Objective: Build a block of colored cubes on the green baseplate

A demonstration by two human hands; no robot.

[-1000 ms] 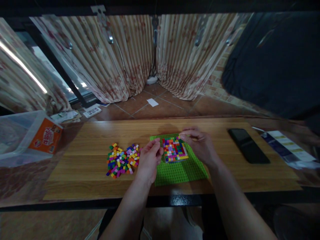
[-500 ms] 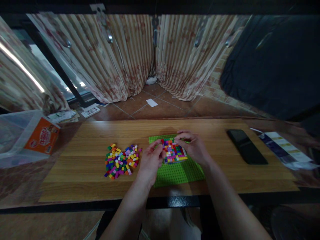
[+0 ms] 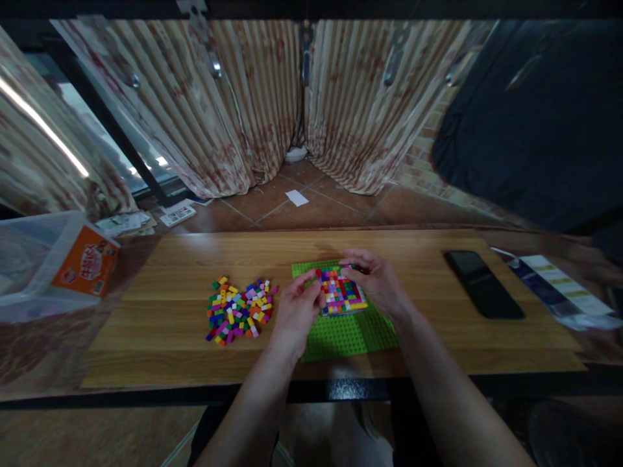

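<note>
Brick mosaic (image 3: pixel 341 295), multicoloured, sits on the far half of a green studded baseplate (image 3: pixel 341 340), between the two hands. Left hand (image 3: pixel 294 314): thumb and index curled close together at the mosaic's left edge; whether they pinch a brick, cannot tell. Right hand (image 3: pixel 382 285): arched over the far right corner, thumb and index tips at the far edge; any small piece between them is too blurred to confirm.

Step in hand, as judged: fine fingertip work along the far edge. Best done with the left fingers bracing the side, the right fingertips squaring each brick over its studs, and pressure straight down so neighbouring bricks stay seated. Keeping the right palm raised would leave the rows visible.

Versus one second ago: the hands are nearer each other. Left fingertips have come in to the mosaic's left edge; right fingertips have shifted left from the far right corner. The mosaic looks unmoved on the baseplate.

Outward: loose brick pile (image 3: pixel 238 314) left of the left hand, on the wooden tabletop (image 3: pixel 160 324); black phone (image 3: pixel 484 284) well to the right; clear bin (image 3: pixel 34 250) beyond the left end.
</note>
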